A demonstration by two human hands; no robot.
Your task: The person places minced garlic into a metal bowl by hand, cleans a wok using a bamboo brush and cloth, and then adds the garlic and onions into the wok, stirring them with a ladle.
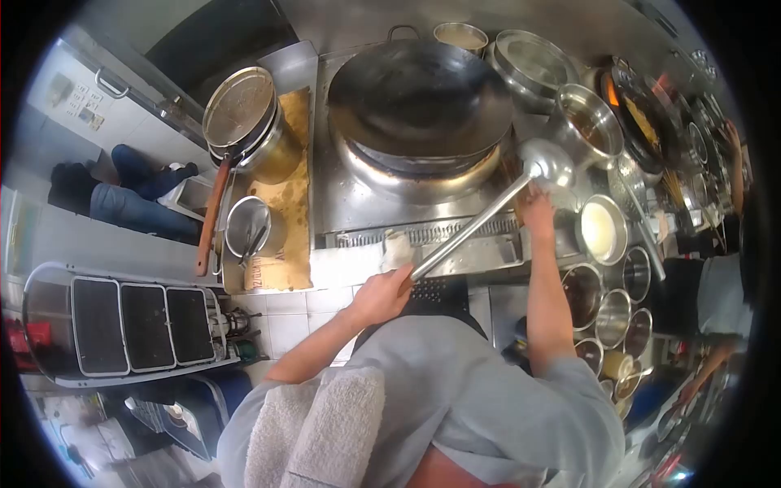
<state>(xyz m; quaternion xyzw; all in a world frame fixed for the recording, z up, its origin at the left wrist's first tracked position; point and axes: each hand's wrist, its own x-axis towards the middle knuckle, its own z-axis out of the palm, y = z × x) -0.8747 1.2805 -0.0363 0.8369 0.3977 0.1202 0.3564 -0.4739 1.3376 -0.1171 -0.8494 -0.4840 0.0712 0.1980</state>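
My left hand (pixel 382 297) is closed around the end of a long metal ladle's handle. The ladle (pixel 476 226) slants up to the right, and its round bowl is beside the wok's right edge. My right hand (pixel 535 210) reaches forward just under the ladle bowl. Its fingers are partly hidden by the ladle, so I cannot make out whether they grip anything. A large dark wok (pixel 419 98) sits on the round burner ring (pixel 423 179), with no food visible inside.
At left, a strainer (pixel 238 106) with a wooden handle rests on a metal pot (pixel 277 150), near a smaller pot (pixel 244 224). To the right stand a pot of liquid (pixel 608 130), a bowl of pale contents (pixel 600 230) and several metal containers. Other people stand at both sides.
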